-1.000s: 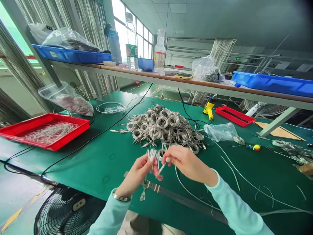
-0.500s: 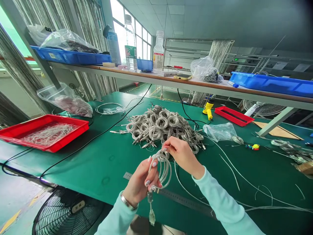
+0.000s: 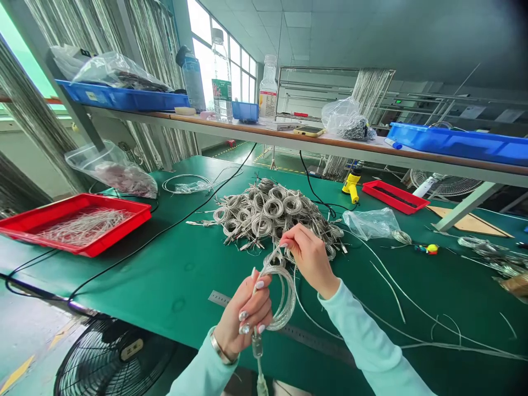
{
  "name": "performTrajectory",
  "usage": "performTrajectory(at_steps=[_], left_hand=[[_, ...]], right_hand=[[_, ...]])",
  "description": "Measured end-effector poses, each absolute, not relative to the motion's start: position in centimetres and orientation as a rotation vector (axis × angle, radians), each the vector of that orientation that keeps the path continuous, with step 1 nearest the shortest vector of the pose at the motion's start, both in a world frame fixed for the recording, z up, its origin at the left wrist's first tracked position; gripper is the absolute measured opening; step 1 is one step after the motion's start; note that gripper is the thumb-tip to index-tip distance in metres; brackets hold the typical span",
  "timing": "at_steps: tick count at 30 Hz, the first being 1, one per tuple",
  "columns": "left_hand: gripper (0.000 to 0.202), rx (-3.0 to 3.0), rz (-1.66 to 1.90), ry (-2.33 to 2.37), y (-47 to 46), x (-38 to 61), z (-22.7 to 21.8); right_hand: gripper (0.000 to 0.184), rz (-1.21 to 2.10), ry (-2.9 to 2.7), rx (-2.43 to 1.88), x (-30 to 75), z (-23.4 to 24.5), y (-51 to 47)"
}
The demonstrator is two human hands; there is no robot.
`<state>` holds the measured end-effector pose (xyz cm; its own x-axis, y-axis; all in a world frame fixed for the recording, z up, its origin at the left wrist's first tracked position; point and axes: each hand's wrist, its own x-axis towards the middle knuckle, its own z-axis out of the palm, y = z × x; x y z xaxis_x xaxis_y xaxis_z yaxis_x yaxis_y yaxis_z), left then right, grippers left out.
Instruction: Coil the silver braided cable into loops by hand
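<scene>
At the far left, a red tray (image 3: 82, 201) holds loose pale wires (image 3: 84, 226). The left hand (image 3: 243, 316) closes around a coil of braided wire (image 3: 284, 300), its loops standing upright and running up toward the right hand, with a metal fitting (image 3: 257, 346) hanging straight down below the fist. The right hand (image 3: 310, 257) sits just above the coil, nearer the pile of coils (image 3: 268, 212), its fingertips pinched together; whether they hold a strand cannot be told. A steel ruler (image 3: 307, 341) lies beneath that forearm.

Left hand (image 3: 243, 313) curled closed, right hand (image 3: 310, 258) pinching above it.
</scene>
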<state>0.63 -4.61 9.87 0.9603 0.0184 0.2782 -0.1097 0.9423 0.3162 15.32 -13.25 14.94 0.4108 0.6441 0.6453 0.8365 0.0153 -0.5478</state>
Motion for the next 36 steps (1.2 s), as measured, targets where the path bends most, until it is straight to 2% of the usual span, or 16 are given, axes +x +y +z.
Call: performTrajectory(at_steps=[3,5,7,8,11,15,17,19,24,31,36], left_hand=[[0.028,0.242,0.122,-0.247,-3.7,0.0,10.0],[0.025,0.169,0.262,-0.206,-2.3,-0.6,10.5],[0.026,0.098,0.437,-0.154,-0.3,-1.1,11.1],[0.029,0.078,0.519,-0.125,0.7,-1.3,11.4],[0.034,0.110,0.714,-0.012,3.0,-1.5,11.7],[0.020,0.579,0.768,0.333,3.2,-0.9,10.7],[0.034,0.909,0.765,0.474,2.4,-0.5,10.2],[0.046,1.132,0.742,0.516,1.6,-0.2,10.1],[0.043,1.291,0.550,0.373,-0.2,0.6,10.7],[0.040,1.129,0.322,0.173,-2.1,1.9,10.5],[0.038,0.947,0.253,0.152,-2.6,1.8,10.2]], right_hand=[[0.034,-0.084,-1.330,-1.717,15.4,13.7,-13.8],[0.023,0.211,-1.284,-1.758,15.3,12.0,-14.7],[0.030,0.501,-1.138,-1.848,15.2,9.9,-15.9],[0.025,0.522,-1.071,-1.890,15.2,8.9,-16.6],[0.012,0.401,-0.916,-1.978,15.2,7.0,-18.6],[0.011,-0.033,-1.092,-2.041,14.9,8.0,-20.7],[0.013,-0.333,-1.390,-1.988,14.5,9.7,-21.1],[0.015,-0.476,-1.609,-1.884,14.0,11.5,-21.1],[0.022,-0.266,-1.670,-1.675,13.3,14.2,-19.2],[0.037,-0.022,-1.231,-1.664,14.3,14.8,-14.6],[0.031,0.116,-1.125,-1.691,14.5,14.7,-13.2]])
